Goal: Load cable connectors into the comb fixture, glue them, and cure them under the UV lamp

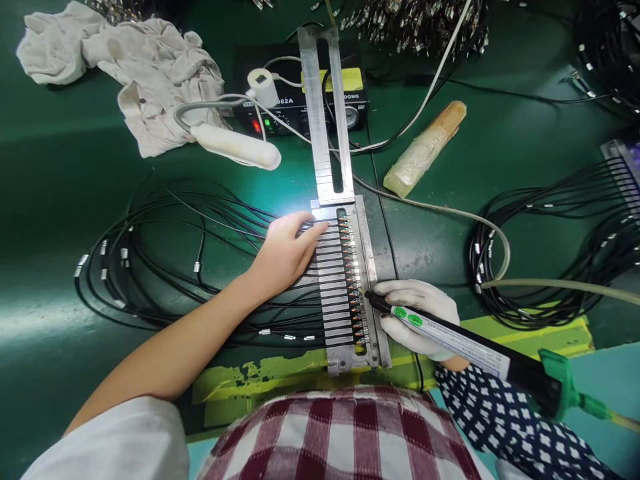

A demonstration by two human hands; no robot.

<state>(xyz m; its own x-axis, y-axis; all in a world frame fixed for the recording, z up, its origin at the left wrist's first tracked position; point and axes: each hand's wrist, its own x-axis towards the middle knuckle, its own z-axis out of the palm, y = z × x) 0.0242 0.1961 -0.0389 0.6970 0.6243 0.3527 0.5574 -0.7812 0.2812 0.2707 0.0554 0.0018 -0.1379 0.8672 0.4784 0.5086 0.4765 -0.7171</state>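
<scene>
Slantwise, black syringe (460,345) between gloved right fingers (410,288), tip (372,298) at metal fixture (341,363).

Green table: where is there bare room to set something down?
Two patches look bare: right of the wrapped block, above the right-side coil; and far left, below the crumpled cloth, outside the left-side coil. It is crowded at the metal jig, between the left hand and gloved right hand.

I see the left forearm (200,337) slant forward to the bare left hand (286,252), thumb (316,235) outstretched; the gloved right hand (431,295) grips.
</scene>
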